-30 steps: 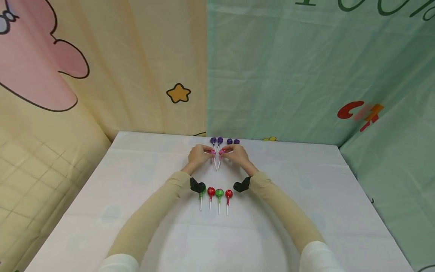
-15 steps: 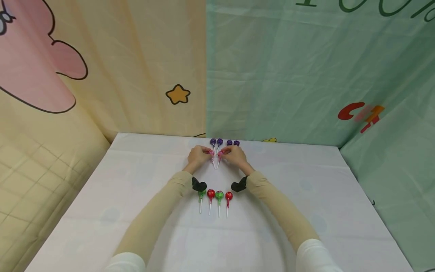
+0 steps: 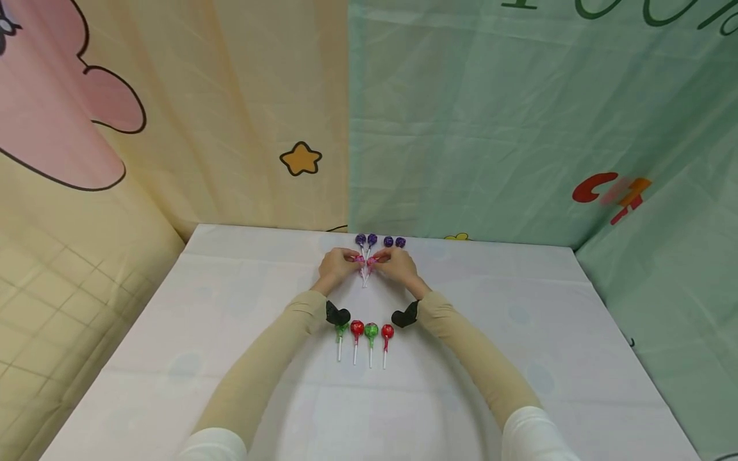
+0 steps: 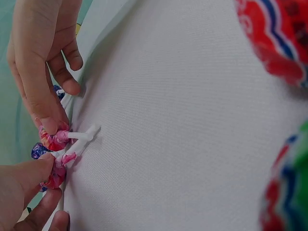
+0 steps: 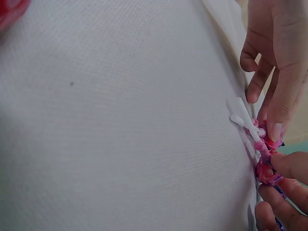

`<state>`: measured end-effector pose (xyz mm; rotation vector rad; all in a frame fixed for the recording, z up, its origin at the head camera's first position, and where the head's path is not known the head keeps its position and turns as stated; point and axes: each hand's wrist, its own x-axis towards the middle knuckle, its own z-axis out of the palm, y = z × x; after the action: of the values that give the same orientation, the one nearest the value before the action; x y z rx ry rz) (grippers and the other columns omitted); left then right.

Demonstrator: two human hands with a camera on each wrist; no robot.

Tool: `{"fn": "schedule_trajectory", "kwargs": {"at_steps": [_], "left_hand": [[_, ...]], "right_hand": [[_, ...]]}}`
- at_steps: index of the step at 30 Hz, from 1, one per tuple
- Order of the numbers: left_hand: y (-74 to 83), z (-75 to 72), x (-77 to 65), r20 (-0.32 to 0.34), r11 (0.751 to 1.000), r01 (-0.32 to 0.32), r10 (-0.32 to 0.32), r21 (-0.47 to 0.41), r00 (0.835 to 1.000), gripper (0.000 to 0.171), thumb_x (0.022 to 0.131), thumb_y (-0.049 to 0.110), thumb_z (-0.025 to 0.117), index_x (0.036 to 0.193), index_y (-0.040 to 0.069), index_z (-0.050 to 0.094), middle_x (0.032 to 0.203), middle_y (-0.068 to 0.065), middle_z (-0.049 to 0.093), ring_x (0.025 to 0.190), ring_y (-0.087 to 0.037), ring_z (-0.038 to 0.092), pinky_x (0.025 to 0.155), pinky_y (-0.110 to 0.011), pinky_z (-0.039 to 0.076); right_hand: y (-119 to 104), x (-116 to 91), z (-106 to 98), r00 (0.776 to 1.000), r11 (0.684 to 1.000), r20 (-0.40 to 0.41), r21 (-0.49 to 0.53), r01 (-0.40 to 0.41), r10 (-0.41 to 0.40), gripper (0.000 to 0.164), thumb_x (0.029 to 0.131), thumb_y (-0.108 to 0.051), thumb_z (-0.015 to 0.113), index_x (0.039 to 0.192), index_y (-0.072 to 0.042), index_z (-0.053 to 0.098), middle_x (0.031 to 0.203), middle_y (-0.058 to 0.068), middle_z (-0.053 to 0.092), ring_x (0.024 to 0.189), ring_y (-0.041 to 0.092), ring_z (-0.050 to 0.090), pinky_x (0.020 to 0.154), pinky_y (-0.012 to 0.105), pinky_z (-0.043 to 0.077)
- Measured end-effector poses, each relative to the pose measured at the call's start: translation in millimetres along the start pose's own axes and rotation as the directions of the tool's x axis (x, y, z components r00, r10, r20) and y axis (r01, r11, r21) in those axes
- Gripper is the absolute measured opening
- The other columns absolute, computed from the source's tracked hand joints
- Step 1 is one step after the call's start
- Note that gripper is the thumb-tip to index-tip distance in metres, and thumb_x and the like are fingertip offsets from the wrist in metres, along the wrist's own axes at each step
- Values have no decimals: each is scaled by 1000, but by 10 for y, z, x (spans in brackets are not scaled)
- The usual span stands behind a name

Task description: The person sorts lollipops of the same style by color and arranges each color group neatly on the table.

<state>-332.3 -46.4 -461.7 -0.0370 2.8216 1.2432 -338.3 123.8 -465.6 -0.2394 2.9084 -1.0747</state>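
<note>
Near the back of the table my left hand (image 3: 336, 264) pinches a pink-wrapped lollipop (image 4: 55, 177) by its head. Facing it, my right hand (image 3: 399, 264) pinches a second pink lollipop (image 5: 266, 172) the same way. The two heads sit side by side, and their white sticks (image 4: 86, 136) point toward me, meeting at the ends in the left wrist view. Just behind the fingers lie two purple lollipops (image 3: 371, 239) with their sticks showing. Another purple pair (image 3: 394, 242) lies to the right, its sticks hidden by my right hand.
Closer to me, red and green lollipops (image 3: 371, 330) form a row on the white-covered table (image 3: 490, 333), sticks toward me. The black wrist strap (image 3: 337, 314) partly covers the leftmost green one. Printed curtains (image 3: 461, 128) hang behind the table's back edge.
Both hands have stayed close together, holding the pink lollipops. The right lollipop has shifted slightly left, and the two stick ends have come together. The rows of other lollipops lie as before.
</note>
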Motion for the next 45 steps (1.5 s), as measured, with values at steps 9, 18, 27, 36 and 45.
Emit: {"fn": "schedule_trajectory", "kwargs": {"at_steps": [9,18,27,36,45], "left_hand": [[-9,-6,-4,14,1000,14,-14,5,1000,30,85,28,73,112,14,72,106,-6,73,98,-22,66,79,-34,46],[13,-27,-33,28,1000,17,-17,11,999,29,86,27,72,111,14,72,105,-6,73,96,-22,66,76,-31,44],[14,-15,-18,27,1000,22,-22,12,999,30,86,28,73,111,13,72,104,-7,73,96,-22,65,77,-32,44],[-5,1,-4,37,1000,22,-22,4,999,28,87,24,71,113,13,72,107,-7,72,102,-22,64,85,-36,45],[-5,-29,-21,48,1000,29,-29,2,998,29,88,24,71,114,13,71,110,-7,72,105,-22,64,88,-37,45]], "right_hand": [[-6,-19,-19,1000,1000,21,-1,-5,5,30,85,-28,72,111,-11,72,100,9,73,93,24,66,78,34,50],[-12,-20,-30,1000,1000,23,-9,-13,13,31,86,-29,72,111,-12,71,101,8,73,91,22,66,75,31,49],[-28,-8,-7,1000,1000,1,18,-15,15,31,88,-32,68,111,-11,71,103,9,72,88,22,66,69,28,48],[-43,13,31,998,997,-11,27,-67,67,29,85,-33,72,106,-11,71,101,7,73,88,22,66,70,27,46],[-45,6,50,998,997,-3,47,-65,66,29,85,-26,73,108,-11,71,102,8,73,94,23,67,78,33,50]]}}
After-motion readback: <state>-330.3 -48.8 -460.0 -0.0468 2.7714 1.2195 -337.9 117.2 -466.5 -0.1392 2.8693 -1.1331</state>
